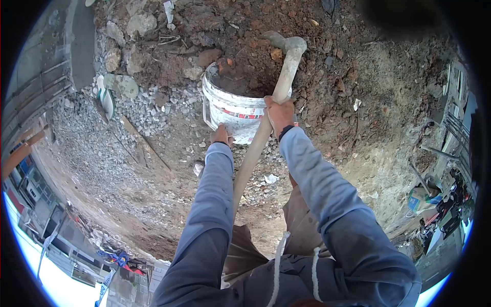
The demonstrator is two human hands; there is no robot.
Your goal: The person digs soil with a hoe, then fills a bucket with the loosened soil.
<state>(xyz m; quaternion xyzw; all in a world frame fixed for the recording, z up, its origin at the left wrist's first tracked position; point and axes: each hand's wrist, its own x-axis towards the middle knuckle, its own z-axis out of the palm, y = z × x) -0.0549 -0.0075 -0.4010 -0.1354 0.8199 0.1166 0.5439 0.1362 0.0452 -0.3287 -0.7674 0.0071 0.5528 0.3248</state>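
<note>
A white bucket (pixel 235 115) with red lettering leans with its mouth toward a heap of brown soil (pixel 194 25). At the lower left of its side, my left hand (pixel 222 135) has its fingers closed on the bucket. My right hand (pixel 281 113) is wrapped round the wooden handle of a hoe (pixel 289 69), close against the bucket's rim. The hoe's head lies on the soil above the bucket, and its handle runs down between my arms. Dark soil shows inside the bucket.
Grey gravel (pixel 174 107) spreads left of the bucket, with a sandal (pixel 105 98) and a wooden strip (pixel 146 143) on it. Sticks and mixed debris (pixel 445 204) lie at the far right. Stones (pixel 141 24) sit at the upper left.
</note>
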